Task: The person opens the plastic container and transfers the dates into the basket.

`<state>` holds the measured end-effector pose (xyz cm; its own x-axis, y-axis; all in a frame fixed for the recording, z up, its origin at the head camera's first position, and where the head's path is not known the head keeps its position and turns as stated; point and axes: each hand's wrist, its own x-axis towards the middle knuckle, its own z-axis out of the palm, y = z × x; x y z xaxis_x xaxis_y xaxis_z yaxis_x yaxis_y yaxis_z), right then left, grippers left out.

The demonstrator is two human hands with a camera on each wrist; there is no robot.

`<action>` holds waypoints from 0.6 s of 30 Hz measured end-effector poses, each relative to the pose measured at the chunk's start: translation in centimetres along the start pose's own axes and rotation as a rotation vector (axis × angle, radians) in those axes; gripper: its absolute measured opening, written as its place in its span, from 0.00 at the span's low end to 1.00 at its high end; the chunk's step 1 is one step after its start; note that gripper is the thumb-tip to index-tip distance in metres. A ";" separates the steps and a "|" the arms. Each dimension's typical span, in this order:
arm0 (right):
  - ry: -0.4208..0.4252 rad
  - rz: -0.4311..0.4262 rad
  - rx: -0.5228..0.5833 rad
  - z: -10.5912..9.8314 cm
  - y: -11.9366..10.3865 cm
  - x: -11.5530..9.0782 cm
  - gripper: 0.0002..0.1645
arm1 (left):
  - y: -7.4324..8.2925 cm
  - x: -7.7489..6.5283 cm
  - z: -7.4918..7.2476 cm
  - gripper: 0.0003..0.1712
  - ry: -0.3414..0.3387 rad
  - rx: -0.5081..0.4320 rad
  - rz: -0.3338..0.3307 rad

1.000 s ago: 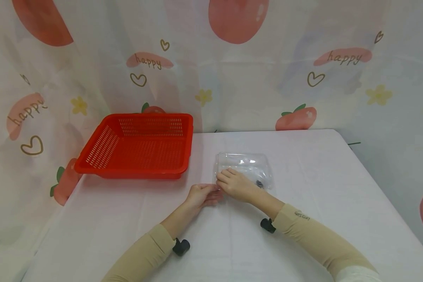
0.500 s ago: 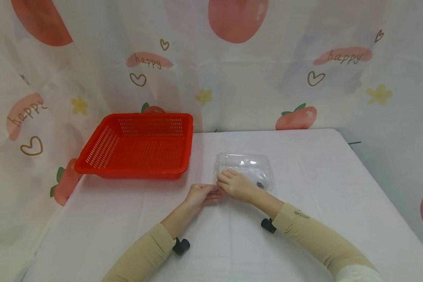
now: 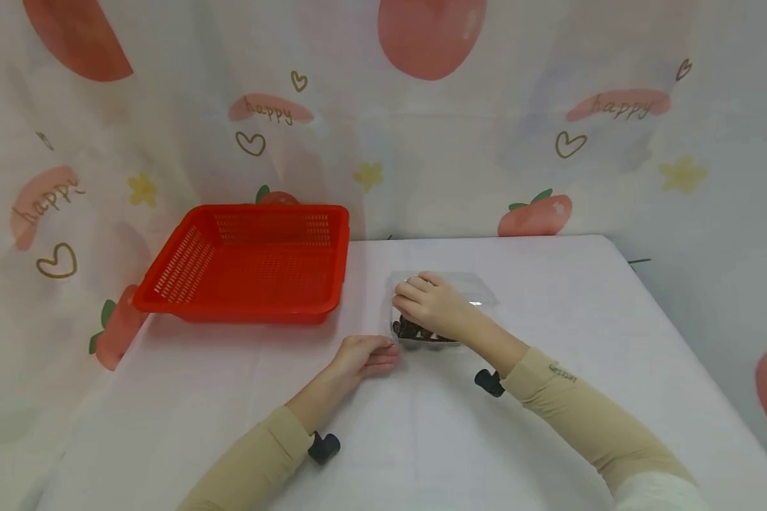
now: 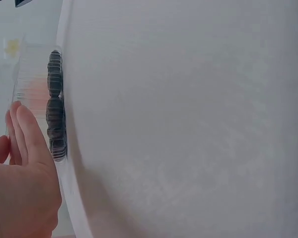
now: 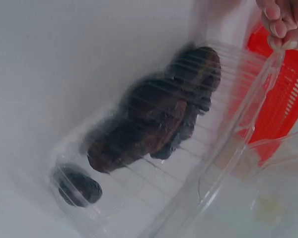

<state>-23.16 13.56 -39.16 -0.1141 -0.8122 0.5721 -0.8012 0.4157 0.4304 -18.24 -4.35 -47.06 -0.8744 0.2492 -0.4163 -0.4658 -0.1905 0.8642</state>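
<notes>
A clear ribbed plastic clamshell box (image 3: 427, 345) lies on the white table, with dark brown-black lumps (image 5: 154, 111) inside; their kind is not clear. Its lid (image 3: 469, 285) stands raised at the back. My right hand (image 3: 436, 310) reaches over the box, fingers curled at the lid's edge, and hides part of the contents; the fingertips are hidden. At the near left corner my left hand (image 3: 361, 357) pinches the rim between thumb and fingers. The left wrist view has the left hand (image 4: 27, 183) beside the box's side wall, lumps lined up along the bottom.
To the left of the box stands a red perforated plastic basket (image 3: 275, 277). The white cloth-covered table (image 3: 581, 319) has a printed curtain (image 3: 460, 170) behind it. Black cameras sit on both wrists.
The lid has come up, and the dark lumps now show inside. My right hand has risen and moved back from the near left corner; my left hand has barely moved.
</notes>
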 end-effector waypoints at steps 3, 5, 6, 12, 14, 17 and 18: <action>-0.005 0.002 -0.047 -0.3 0.6 0.0 0.09 | 0.1 0.1 0.1 0.17 -0.002 -0.018 -0.034; 0.010 0.008 -0.064 -0.4 1.0 0.0 0.08 | 0.1 0.0 0.1 0.17 -0.005 -0.031 -0.046; 0.020 0.014 -0.068 -0.4 1.2 0.1 0.09 | 0.1 0.0 0.1 0.17 -0.005 -0.036 -0.053; 0.075 0.064 -0.109 0.0 2.4 0.7 0.10 | 0.0 -0.1 0.1 0.17 -0.028 -0.045 -0.056; 0.091 0.072 -0.131 0.2 2.8 0.8 0.12 | 0.0 -0.2 0.1 0.18 -0.035 -0.051 -0.056; 0.112 0.091 -0.131 0.4 3.5 1.0 0.07 | 0.0 -0.4 0.1 0.18 -0.043 -0.052 -0.055; 0.115 0.102 -0.128 0.5 3.8 1.0 0.05 | 0.1 -0.5 0.1 0.18 -0.043 -0.053 -0.060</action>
<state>-26.59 14.12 -37.33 -0.1167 -0.7142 0.6901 -0.7072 0.5476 0.4472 -17.84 -4.35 -46.76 -0.8384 0.3016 -0.4539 -0.5250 -0.2234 0.8213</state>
